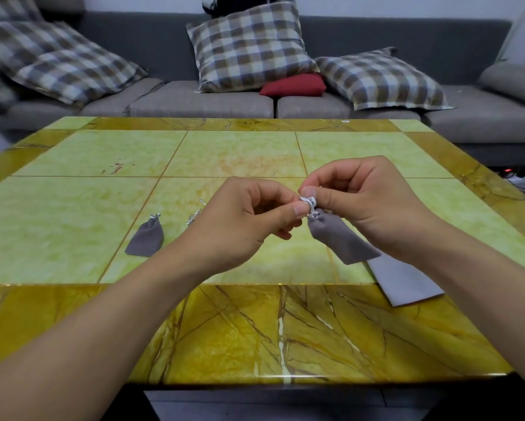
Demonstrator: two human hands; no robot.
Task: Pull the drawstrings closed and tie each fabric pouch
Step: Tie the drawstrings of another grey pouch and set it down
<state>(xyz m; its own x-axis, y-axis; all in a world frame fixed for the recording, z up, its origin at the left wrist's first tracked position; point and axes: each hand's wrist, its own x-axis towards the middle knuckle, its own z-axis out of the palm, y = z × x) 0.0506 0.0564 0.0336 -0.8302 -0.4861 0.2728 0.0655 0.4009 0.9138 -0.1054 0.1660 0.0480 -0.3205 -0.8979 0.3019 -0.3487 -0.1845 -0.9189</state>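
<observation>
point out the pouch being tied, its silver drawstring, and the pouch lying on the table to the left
held grey pouch [343, 241]: head view, middle of its hanging fabric body.
silver drawstring [310, 203]: head view, the knotted loop between both thumbs.
tied grey pouch on the table [146, 240]: head view, centre of its flat body.

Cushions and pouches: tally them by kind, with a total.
Checked cushions: 4
Red cushion: 1
Grey cushion: 1
Grey pouches: 2, one lying on the table, one held in both hands
Total: 8

Tied pouch [145, 237] on table [73, 208] left, held pouch [340, 238] right, sofa [194, 98] behind
</observation>
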